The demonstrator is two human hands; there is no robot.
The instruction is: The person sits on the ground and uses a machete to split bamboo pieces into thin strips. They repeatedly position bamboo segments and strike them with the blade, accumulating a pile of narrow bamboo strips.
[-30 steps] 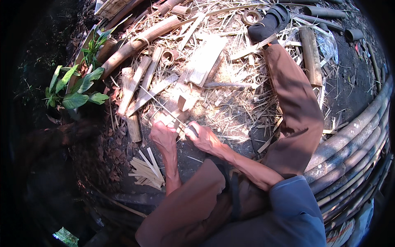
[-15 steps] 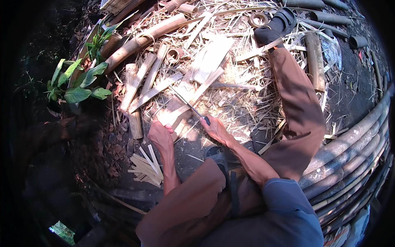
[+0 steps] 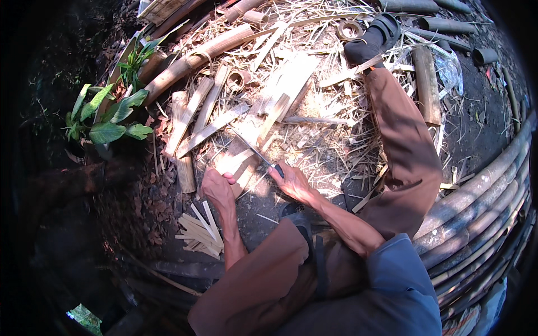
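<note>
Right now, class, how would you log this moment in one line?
left hand: holding bamboo strip | right hand: gripping knife | bamboo slats: heaped beside left forearm

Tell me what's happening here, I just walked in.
Someone is working bamboo by hand. The right hand holds a dark-handled knife, its blade angled across a pale strip that the left hand grips. Whether the blade is cutting is too small to tell. A pile of slats lies beside the left forearm, and shavings are scattered beyond the hands.

Head-worn fisheye view, facing downward
</note>
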